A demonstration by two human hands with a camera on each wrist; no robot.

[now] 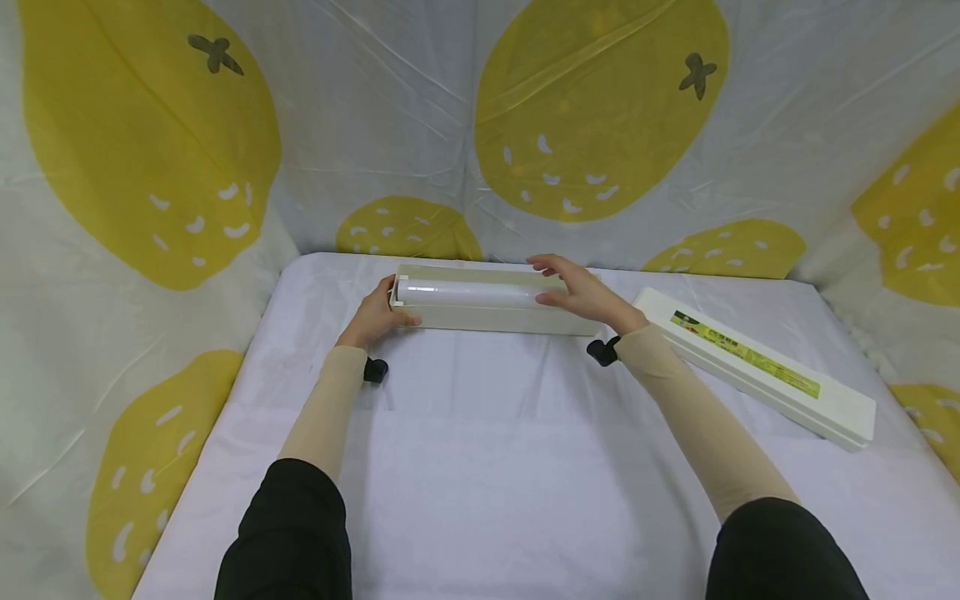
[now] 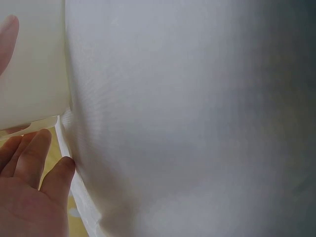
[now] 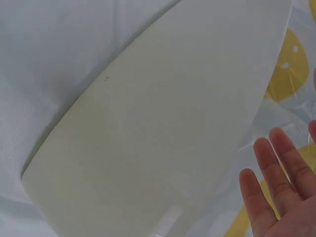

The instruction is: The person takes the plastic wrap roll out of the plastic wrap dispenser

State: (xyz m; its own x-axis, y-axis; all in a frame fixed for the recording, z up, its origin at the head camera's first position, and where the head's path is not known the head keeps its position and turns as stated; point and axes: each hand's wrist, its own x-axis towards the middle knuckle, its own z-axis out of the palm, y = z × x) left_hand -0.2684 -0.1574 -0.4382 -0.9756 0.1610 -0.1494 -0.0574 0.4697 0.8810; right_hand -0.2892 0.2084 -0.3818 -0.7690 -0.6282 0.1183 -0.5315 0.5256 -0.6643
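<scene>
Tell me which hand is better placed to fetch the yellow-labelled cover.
Right hand, likely: it's nearer the yellow-labelled cover, while the left hand holds the white box's left end.

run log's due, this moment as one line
left hand: grips open box, left end | right hand: over white roll | labelled white piece: right of box

We list one white fabric backdrop (image 1: pixel 375 100), lightly creased, standing behind the table (image 1: pixel 480 492) and along both sides — printed with oversized yellow lemons (image 1: pixel 592 108), white-flecked, two showing dark four-lobed stem marks (image 1: pixel 697 75). We also record the table's white cloth (image 1: pixel 465 542), its far corners rounded. Lighting — soft, with diffuse shadows (image 1: pixel 630 442).
</scene>
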